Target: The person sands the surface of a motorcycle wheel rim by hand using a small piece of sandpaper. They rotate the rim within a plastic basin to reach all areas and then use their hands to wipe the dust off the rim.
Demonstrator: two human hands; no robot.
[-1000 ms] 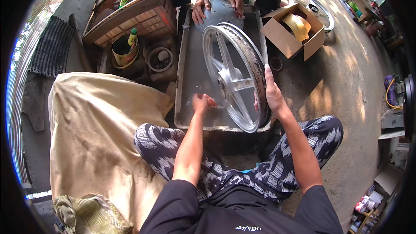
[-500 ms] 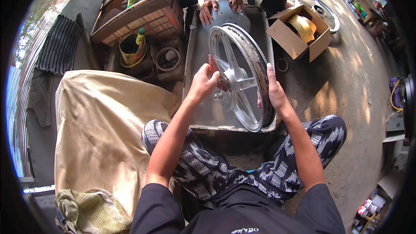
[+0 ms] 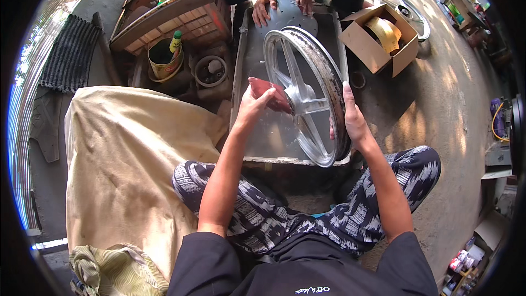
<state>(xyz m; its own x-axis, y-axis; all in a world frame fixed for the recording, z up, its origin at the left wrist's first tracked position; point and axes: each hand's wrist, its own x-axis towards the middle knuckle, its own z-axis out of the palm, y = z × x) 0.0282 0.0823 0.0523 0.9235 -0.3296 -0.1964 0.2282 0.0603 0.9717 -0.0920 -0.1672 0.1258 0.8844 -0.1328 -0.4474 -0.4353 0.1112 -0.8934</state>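
Observation:
A silver spoked motorcycle wheel rim (image 3: 313,106) stands tilted over a shallow water-filled tray (image 3: 263,160) between my knees. My right hand (image 3: 355,123) grips its dark outer edge on the right, thumb up along the rim and fingers partly hidden behind it. My left hand (image 3: 251,105) pinches a folded red sheet of sandpaper (image 3: 269,93), whose far end touches or nearly touches the hub (image 3: 299,98). Across the tray, a co-worker's hands (image 3: 265,9) rest on a rounded grey shell (image 3: 290,19).
An open cardboard box (image 3: 378,38) with a yellow curved part stands right of the tray, another wheel (image 3: 410,15) behind it. At left are a wooden crate (image 3: 175,22), a bucket with a green bottle (image 3: 164,66), a small pail (image 3: 210,71) and a beige cloth cover (image 3: 126,153).
My left hand has shifted slightly left, and the sandpaper has turned to show its broad face. My right hand keeps its hold on the wheel rim. The co-worker's right-side hand has moved over the shell.

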